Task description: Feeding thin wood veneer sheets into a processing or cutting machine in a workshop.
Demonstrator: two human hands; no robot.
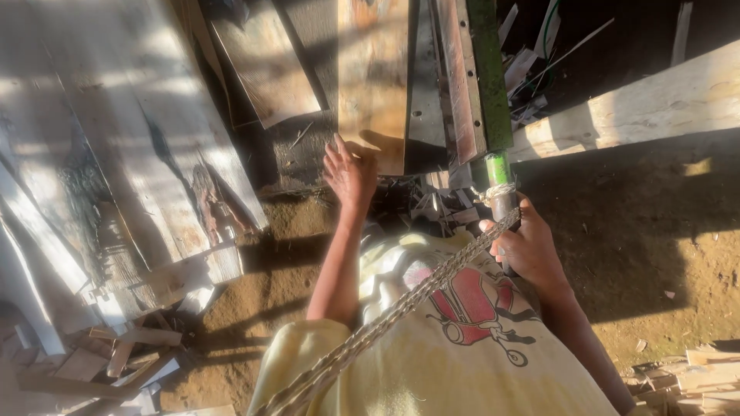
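Note:
My left hand (351, 173) reaches forward with its fingers apart, at the lower edge of an upright brown wooden board (374, 85); it holds nothing. My right hand (524, 246) is closed around the dark handle (502, 206) of a long green bar (489, 69) that stands against the boards. Pale cord is wound around the bar just above the handle. A braided rope (401, 308) runs from my right hand diagonally down across my yellow shirt to the bottom left.
Weathered planks (139, 139) lean at the left. Wood offcuts (116, 358) lie at the bottom left, and more scraps (694, 377) at the bottom right. A pale beam (640, 108) crosses the upper right. The ground is brown dirt (640, 231).

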